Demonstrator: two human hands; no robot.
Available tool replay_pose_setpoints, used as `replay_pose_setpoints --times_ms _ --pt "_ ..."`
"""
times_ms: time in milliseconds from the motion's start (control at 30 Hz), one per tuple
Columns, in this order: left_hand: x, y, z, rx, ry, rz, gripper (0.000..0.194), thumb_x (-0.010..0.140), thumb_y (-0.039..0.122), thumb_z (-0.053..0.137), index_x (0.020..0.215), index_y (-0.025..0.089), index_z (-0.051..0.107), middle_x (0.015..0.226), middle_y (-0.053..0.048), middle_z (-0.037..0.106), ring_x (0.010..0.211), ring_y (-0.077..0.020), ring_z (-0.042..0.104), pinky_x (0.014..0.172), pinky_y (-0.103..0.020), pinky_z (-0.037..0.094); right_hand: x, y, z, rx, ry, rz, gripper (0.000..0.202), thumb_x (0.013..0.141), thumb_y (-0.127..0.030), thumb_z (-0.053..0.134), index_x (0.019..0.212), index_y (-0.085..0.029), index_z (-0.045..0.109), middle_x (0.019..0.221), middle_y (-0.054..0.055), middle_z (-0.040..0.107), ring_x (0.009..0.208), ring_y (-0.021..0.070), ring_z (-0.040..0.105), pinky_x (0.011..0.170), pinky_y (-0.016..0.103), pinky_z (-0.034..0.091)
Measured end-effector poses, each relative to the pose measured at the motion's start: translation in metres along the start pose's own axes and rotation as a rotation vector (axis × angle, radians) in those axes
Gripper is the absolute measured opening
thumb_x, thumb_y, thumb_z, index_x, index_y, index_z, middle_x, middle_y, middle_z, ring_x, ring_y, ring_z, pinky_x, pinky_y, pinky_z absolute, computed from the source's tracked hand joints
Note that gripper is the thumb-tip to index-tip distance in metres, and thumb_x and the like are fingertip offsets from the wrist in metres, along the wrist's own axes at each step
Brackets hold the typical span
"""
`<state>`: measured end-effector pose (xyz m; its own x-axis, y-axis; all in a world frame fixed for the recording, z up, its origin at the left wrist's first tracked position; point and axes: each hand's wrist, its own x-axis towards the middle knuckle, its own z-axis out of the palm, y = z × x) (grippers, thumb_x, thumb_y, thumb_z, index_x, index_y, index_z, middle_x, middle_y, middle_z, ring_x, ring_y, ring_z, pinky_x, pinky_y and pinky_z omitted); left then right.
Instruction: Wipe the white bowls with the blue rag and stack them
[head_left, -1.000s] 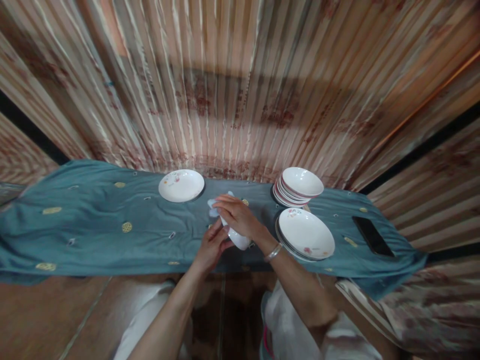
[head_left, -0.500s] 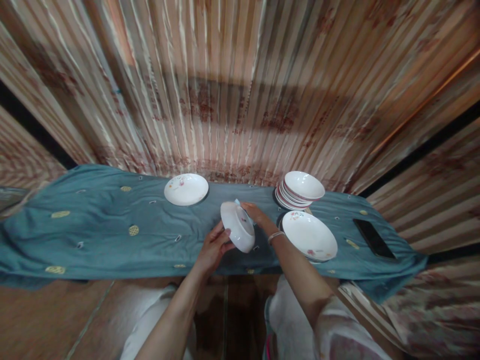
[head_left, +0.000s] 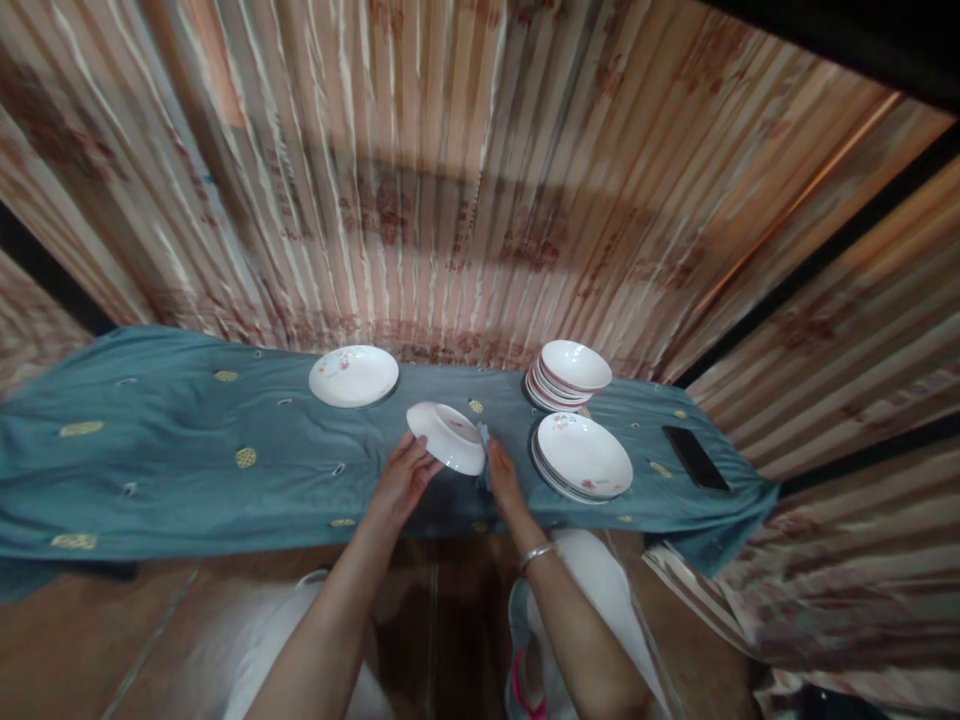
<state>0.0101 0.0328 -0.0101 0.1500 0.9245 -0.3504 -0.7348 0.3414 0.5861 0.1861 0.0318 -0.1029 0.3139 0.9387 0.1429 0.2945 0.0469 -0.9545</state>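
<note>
My left hand (head_left: 405, 478) grips the left lower edge of a white bowl (head_left: 433, 440), thumb on its outer wall. The bowl is tilted above the table, and its foot ring and a small mark on the base show. At the bowl's right edge, my right hand (head_left: 501, 472) is closed on a pale blue cloth (head_left: 484, 436), which touches the rim there; most of its fingers are hidden. A floral white plate (head_left: 354, 377) lies on the table behind and left of the bowl.
A teal patterned cloth (head_left: 172, 450) covers the long table. On the right stand stacked red-rimmed bowls (head_left: 574, 366), stacked floral plates (head_left: 585, 457) nearer me, and a black phone (head_left: 696, 457). A pleated curtain (head_left: 420, 200) hangs behind, with dark poles at the sides.
The bowl has turned to a flatter tilt, its base now facing more upward. My right hand and the cloth have moved down its right edge. The whole view has shifted a little.
</note>
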Motion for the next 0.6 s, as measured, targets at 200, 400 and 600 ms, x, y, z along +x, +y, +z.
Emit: replay_pose_setpoints --times_ms 200,400,600 --pt "0.002 -0.004 -0.001 -0.027 -0.017 0.033 0.034 0.079 0.004 0.065 0.111 0.016 0.064 0.081 -0.003 0.075 0.077 -0.0162 0.072 0.090 -0.038 0.055 -0.035 -0.002 0.021 -0.019 0.136 -0.050 0.063 0.098 -0.049 0.030 0.149 -0.013 0.035 0.153 0.016 0.039 0.143 0.0208 0.034 0.115 0.046 0.033" --pt "0.000 -0.004 0.000 -0.027 -0.034 0.023 0.039 0.079 0.004 0.066 0.115 0.016 0.063 0.085 -0.004 0.075 0.084 -0.0183 0.072 0.091 -0.038 0.055 -0.069 -0.026 0.037 -0.071 0.181 -0.107 0.063 0.099 -0.044 0.031 0.153 -0.012 0.023 0.158 0.019 0.025 0.149 0.0227 0.019 0.118 0.053 0.022" --pt "-0.002 -0.004 0.002 -0.045 0.009 0.028 0.024 0.081 0.006 0.063 0.103 0.016 0.065 0.081 -0.004 0.074 0.072 -0.0140 0.070 0.076 -0.028 0.057 -0.084 -0.057 0.033 -0.419 0.047 -0.347 0.053 0.101 -0.026 0.025 0.152 -0.013 0.028 0.158 0.017 0.026 0.149 0.0245 0.019 0.117 0.055 0.027"
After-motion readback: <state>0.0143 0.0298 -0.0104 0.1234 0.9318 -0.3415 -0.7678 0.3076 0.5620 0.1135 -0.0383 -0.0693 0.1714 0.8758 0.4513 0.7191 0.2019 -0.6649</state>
